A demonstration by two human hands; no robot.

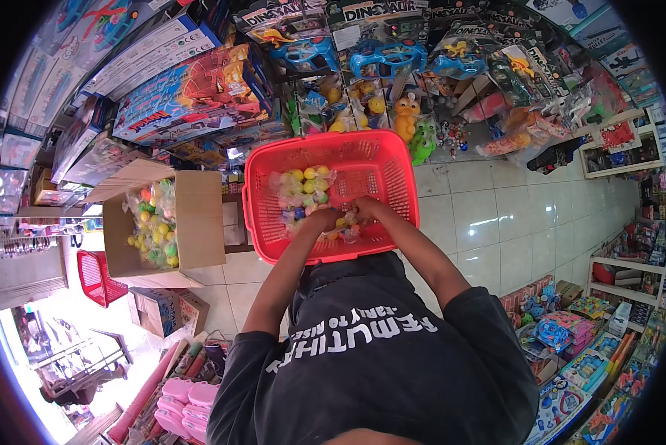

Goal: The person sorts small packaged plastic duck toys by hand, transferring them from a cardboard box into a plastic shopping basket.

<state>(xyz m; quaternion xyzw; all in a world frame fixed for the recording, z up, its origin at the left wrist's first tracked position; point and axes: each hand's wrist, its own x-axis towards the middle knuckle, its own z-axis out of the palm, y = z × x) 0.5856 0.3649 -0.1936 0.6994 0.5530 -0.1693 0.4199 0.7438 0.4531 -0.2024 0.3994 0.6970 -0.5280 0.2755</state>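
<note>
A red plastic basket (255, 174) stands in front of me, with several clear plastic bags of small yellow and coloured balls (303, 182) along its left side. Both my hands reach down into it. My left hand (324, 219) is closed at the edge of a clear bag of small coloured balls (342, 231) near the basket's front. Its fingertips are partly hidden. Just right of it, my right hand (366, 209) has its fingers curled in a pinch on the same bag's plastic.
Left of the basket is an open cardboard box (199, 219) of bagged balls. A smaller red basket (101, 278) stands farther left. Boxed toys (192, 93) and hanging toy packs (381, 37) crowd the far side. Tiled floor (489, 215) lies to the right, beyond it shelves (626, 267).
</note>
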